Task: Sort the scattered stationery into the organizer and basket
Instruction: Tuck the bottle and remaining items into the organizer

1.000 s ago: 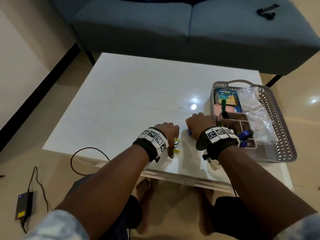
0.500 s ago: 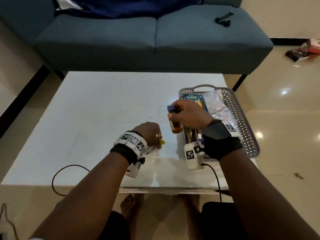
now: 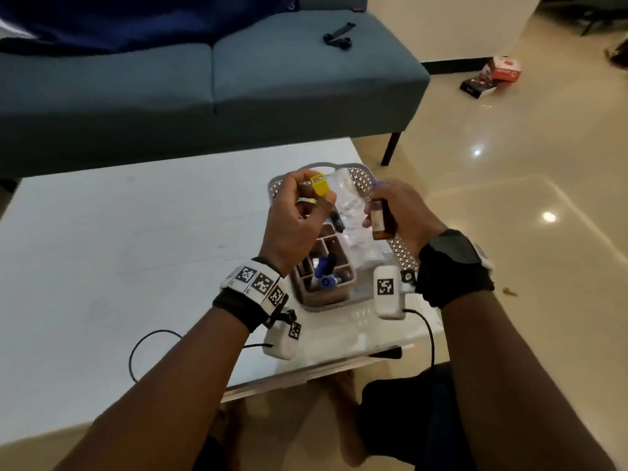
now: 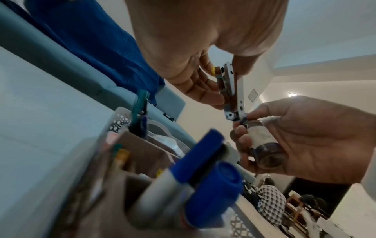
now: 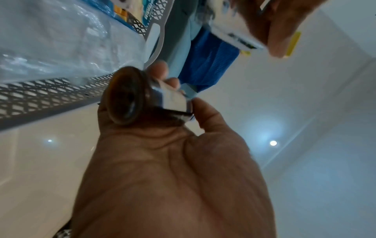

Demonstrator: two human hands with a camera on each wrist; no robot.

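Note:
My left hand (image 3: 316, 195) pinches a small yellow stapler (image 3: 319, 185) and holds it up above the grey perforated basket (image 3: 404, 256). Its metal underside (image 4: 231, 91) shows in the left wrist view. My right hand (image 3: 377, 209) grips a small brown bottle (image 3: 379, 220) with a white label and blue cap, beside the stapler and over the basket's right side. The bottle's base (image 5: 126, 96) faces the right wrist camera. A brown compartmented organizer (image 3: 336, 295) stands in the basket's near end and holds blue-capped markers (image 3: 325, 266).
A clear plastic bag (image 3: 353, 212) and a blue-yellow packet (image 5: 150, 14) lie in the basket. The white table (image 3: 136, 249) stretches left. A blue sofa (image 3: 204, 96) stands behind it, small boxes (image 3: 492, 76) lie on the floor at right, and cables (image 3: 146, 338) hang at the near edge.
Both hands have risen from the table's near edge and moved over the basket. The left hand has brought up the yellow stapler, and the right still carries the brown bottle.

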